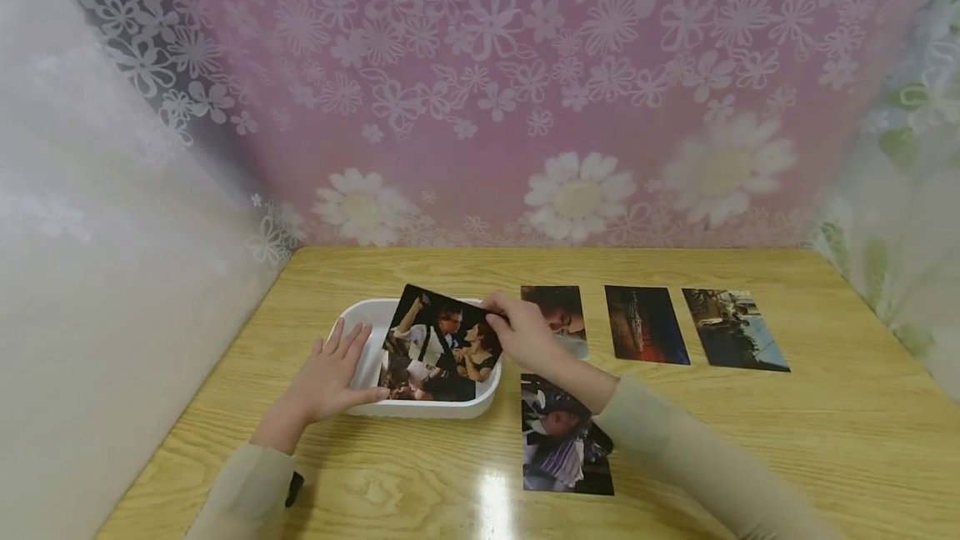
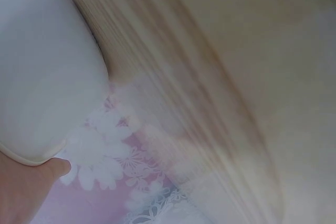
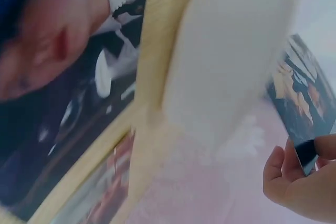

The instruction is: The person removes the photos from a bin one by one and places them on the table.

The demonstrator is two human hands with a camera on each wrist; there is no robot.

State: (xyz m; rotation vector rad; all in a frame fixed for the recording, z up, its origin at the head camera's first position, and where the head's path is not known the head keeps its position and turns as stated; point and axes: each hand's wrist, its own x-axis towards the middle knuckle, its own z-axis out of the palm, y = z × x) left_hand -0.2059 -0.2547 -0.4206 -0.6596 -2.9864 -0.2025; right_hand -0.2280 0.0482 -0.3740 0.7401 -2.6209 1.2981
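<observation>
A photo (image 1: 442, 348) of a couple with raised arms is tilted over a white plastic container (image 1: 457, 411) and hides much of its inside. My right hand (image 1: 521, 332) pinches the photo's upper right corner; the right wrist view shows thumb and fingers on either side of the print (image 3: 299, 93). My left hand (image 1: 330, 382) rests at the container's left end with fingers spread, the thumb along the front rim near the photo's lower left corner. In the left wrist view, a digit lies on the container's rim (image 2: 31, 161).
Right of the container lie a photo of faces (image 1: 558, 315), a dark red-and-blue photo (image 1: 647, 327) and a harbour-like photo (image 1: 735, 330) in a row. Another photo (image 1: 562, 457) lies nearer, partly under my right forearm. A flowered pink backdrop (image 1: 480, 107) stands behind the wooden table (image 1: 420, 490).
</observation>
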